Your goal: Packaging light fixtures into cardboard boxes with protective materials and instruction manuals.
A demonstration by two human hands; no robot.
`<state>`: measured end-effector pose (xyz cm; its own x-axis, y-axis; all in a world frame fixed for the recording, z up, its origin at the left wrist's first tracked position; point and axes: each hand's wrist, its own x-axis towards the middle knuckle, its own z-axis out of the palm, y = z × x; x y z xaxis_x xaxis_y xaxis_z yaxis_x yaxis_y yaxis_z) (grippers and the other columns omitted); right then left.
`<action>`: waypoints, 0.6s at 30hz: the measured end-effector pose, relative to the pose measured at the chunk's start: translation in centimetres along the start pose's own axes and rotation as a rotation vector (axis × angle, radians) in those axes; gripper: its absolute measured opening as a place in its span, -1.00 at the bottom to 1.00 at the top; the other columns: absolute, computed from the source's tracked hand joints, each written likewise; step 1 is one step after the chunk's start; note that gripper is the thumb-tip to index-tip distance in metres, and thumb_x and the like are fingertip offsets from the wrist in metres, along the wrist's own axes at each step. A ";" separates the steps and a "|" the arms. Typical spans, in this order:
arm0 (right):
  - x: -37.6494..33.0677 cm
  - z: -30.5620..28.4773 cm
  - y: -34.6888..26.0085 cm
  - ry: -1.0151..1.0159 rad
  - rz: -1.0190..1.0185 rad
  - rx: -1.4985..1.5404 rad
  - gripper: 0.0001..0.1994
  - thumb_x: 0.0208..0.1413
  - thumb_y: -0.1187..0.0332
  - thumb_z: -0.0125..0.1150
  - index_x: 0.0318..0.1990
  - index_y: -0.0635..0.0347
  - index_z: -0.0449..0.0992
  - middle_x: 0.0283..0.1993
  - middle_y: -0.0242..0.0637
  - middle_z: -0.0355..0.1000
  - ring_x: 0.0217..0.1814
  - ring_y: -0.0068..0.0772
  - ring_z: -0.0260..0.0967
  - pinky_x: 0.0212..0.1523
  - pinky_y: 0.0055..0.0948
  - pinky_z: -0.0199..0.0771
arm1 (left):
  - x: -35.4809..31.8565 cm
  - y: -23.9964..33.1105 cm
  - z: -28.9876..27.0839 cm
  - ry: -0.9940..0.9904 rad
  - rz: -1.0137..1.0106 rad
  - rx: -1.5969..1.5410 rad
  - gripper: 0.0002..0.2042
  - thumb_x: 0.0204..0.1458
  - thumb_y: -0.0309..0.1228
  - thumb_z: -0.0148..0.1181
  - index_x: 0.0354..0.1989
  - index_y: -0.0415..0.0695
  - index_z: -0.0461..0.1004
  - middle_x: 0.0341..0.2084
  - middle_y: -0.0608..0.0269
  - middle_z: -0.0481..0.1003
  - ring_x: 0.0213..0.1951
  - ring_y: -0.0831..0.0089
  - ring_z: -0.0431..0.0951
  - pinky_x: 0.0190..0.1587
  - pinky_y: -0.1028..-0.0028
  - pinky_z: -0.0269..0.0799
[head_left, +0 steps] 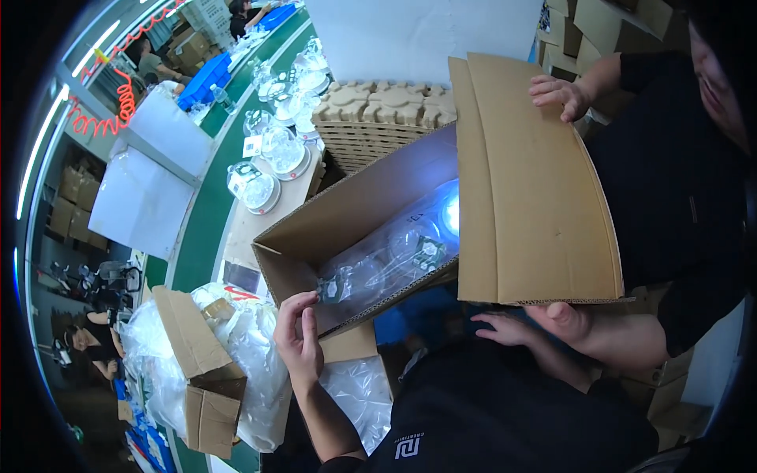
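Observation:
A long, open cardboard box lies in front of me, tilted. In it are clear plastic bags with rounded clear items and green-and-white labels. A bright bluish light shines among them. My left hand grips the box's near left corner with curled fingers. My right hand is apart from the box, below its near side, fingers stretched out and holding nothing. A co-worker holds a creased cardboard sheet over the box's right part, one hand on its far edge and the other under its near edge.
Moulded pulp trays are stacked behind the box. Several clear domes on white bases line the green conveyor at the left. A stuffed plastic bag and a small open carton stand at the near left. Cartons are piled at the far right.

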<state>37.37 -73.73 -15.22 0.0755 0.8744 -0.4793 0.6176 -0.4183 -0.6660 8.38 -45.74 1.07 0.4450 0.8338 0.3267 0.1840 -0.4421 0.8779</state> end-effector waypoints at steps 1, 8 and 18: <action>0.1 -0.5 -1.0 -0.053 0.091 0.071 -0.51 0.29 0.02 0.08 0.27 0.05 0.36 0.28 0.01 0.34 0.34 0.06 0.26 0.31 -0.12 0.27 | 0.0 -0.2 -0.1 -0.029 -0.001 0.044 -0.83 0.27 -0.51 0.00 -0.10 -0.28 0.51 -0.15 0.18 0.53 -0.09 0.44 0.52 -0.05 0.51 0.38; 0.8 0.2 -0.9 -0.088 0.059 0.081 -0.48 0.30 0.02 0.07 0.31 0.06 0.31 0.31 0.01 0.31 0.36 0.05 0.24 0.34 -0.11 0.24 | -0.3 -0.6 -0.3 -0.031 -0.034 0.073 -0.82 0.28 -0.54 -0.02 -0.07 -0.29 0.50 -0.16 0.21 0.50 -0.11 0.49 0.49 -0.03 0.57 0.35; 0.7 0.6 -0.8 -0.093 0.040 0.045 -0.46 0.32 -0.02 0.00 0.32 0.08 0.29 0.31 0.02 0.29 0.36 0.05 0.23 0.34 -0.09 0.22 | 0.0 0.2 0.6 -0.045 -0.046 0.117 -0.85 0.25 -0.55 0.01 -0.13 -0.33 0.50 -0.19 0.13 0.52 -0.11 0.40 0.50 -0.01 0.49 0.37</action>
<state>36.41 -72.93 -15.37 0.0252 0.8309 -0.5558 0.5796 -0.4651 -0.6691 8.95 -46.02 0.98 0.4716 0.8399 0.2685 0.3055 -0.4413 0.8438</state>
